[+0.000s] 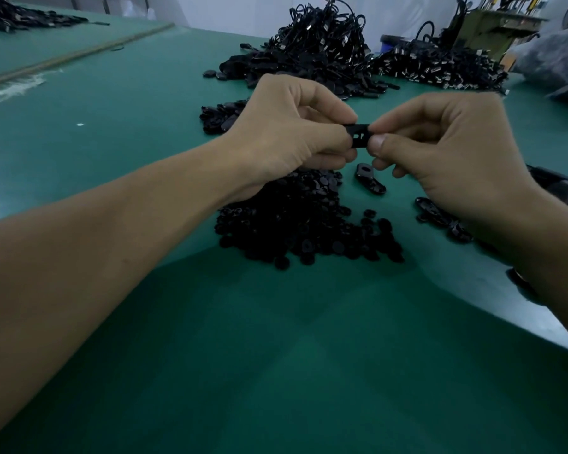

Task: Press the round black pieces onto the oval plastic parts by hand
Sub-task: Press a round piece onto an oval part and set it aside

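Item in hand: one oval plastic part (360, 136), black, pinched between both your hands above the green table (309, 371). Your left hand (289, 132) closes thumb and fingers on its left end; your right hand (440, 149) closes thumb and forefinger on its right end. Only the middle strip shows, with small cut-out slots in it. Held this way, probably, so each thumb can bear down while the other hand steadies the piece. Whether a round piece is already seated under your fingertips cannot be told.

Stock, near: a heap of round black pieces (309, 221), small dull discs, directly below your hands, within easy reach for the next pick.

Stock, right: one loose oval part (369, 183), glossy, with a hole at one end, just right of the heap; more glossy parts (436, 217) under your right wrist.

Stock, far: a smaller pile of black parts (220, 117) behind your left hand; beyond it, a tall tangle of black cables (322, 50) and a second, flatter one (440, 67) to its right.

Far left: another dark pile (23, 19) at the table's corner.
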A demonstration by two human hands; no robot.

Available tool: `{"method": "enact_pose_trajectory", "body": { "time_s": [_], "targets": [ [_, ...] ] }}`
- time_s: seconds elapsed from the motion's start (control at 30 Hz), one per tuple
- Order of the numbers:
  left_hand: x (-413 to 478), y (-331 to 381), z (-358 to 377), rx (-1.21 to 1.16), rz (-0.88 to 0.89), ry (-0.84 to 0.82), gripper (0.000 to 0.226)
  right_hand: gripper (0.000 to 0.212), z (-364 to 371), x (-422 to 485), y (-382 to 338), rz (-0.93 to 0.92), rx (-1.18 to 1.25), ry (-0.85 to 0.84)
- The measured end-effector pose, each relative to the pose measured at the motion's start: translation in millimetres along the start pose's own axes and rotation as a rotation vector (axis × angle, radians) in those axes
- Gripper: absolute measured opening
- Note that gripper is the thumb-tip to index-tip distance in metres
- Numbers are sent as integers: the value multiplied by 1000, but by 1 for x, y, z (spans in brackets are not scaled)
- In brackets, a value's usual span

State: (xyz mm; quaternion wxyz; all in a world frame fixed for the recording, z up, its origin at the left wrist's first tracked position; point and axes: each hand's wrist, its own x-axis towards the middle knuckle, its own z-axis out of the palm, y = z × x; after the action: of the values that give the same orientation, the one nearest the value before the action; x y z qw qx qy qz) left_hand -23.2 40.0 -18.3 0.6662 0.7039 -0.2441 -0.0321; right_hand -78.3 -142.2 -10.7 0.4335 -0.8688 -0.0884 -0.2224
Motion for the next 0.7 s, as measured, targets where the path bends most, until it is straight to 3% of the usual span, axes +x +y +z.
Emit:
{"method": "enact_pose_trajectory", "body": {
  "time_s": [0.23,0.4,0.6,0.7],
  "targets": [
    [4,-2,-1,29,-13,7,23,10,-1,3,2,35,47,47],
    [5,0,-2,158,-33,-21,20,11,-1,3,1,118,251,51],
    [2,2,1,163,-8,-143,29,13,0,4,-1,13,234,89],
    [1,3,1,235,81,-111,29,11,0,4,-3,-37,251,115]
  ]
}}
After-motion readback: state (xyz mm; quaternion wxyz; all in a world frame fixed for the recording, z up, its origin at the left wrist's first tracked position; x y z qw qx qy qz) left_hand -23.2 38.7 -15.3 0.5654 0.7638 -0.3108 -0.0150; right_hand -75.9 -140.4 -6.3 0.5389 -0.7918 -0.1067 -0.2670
